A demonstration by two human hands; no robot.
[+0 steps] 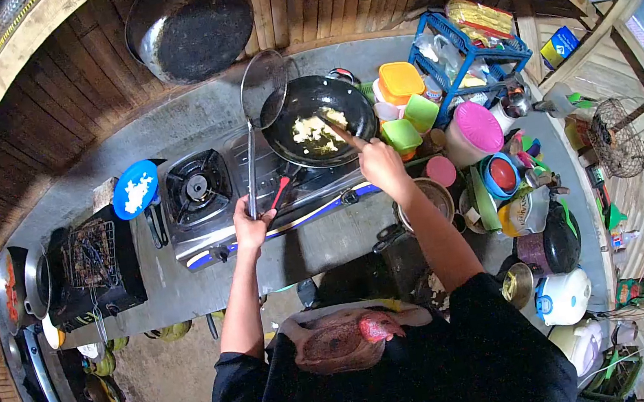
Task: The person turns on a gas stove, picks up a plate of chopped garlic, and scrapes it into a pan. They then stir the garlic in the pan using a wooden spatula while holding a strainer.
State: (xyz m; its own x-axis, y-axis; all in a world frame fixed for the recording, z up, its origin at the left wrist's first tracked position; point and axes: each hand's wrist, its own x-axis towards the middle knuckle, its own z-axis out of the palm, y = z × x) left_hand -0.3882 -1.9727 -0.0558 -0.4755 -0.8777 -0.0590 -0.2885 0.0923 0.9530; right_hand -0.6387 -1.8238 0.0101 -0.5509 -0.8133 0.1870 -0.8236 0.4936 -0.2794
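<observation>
My left hand (pixel 250 226) is closed around the long metal handle of a round wire-mesh strainer (pixel 252 100). The strainer's head is raised at the left rim of a black wok (pixel 289 111), overlapping it in this view. Pale pieces of food (pixel 310 130) lie in shiny oil at the wok's bottom. With fingers wrapped round it, my right hand (pixel 381 166) grips a brown spatula (pixel 341 134), its far end among the food. A slim red-tipped handle (pixel 283 186) shows just right of my left hand. Under the wok is a gas stove (pixel 252 170).
Left of the stove's bare burner (pixel 197 187) is a blue plate (pixel 124 197) with white bits. A grill rack (pixel 92 254) sits further left. Plastic tubs (pixel 401 79), a pink-lidded container (pixel 479 128) and a blue basket (pixel 450 84) crowd the right. A pan (pixel 191 34) hangs on the wall.
</observation>
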